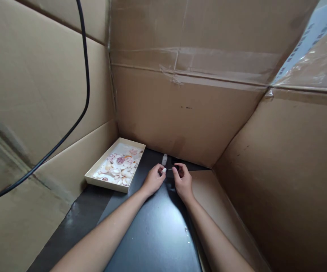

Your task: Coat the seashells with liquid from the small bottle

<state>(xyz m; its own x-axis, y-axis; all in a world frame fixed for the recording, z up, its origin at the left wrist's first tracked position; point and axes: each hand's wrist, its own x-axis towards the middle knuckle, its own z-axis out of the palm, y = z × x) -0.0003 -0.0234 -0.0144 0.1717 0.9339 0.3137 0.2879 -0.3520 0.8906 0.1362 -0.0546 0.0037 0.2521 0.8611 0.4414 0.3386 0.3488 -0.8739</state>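
Note:
My left hand (154,179) pinches a small white shell (164,170) between thumb and fingertips. Facing it, my right hand (183,181) is closed on a thin, short stick-like thing (170,169), whose tip points at the shell; its exact kind is too small to make out. Just beyond both hands is a small whitish, see-through bottle (165,159). To the left of my left hand lies a shallow cream box tray (106,185) with many pale shells (119,172) in it, some larger and purple-patterned.
A glossy dark work surface (152,234) lies under my forearms. Tall cardboard walls (166,105) close in the back, left and right. A black cable (87,75) hangs down at the left. Flat cardboard (208,192) lies to the right of the dark surface.

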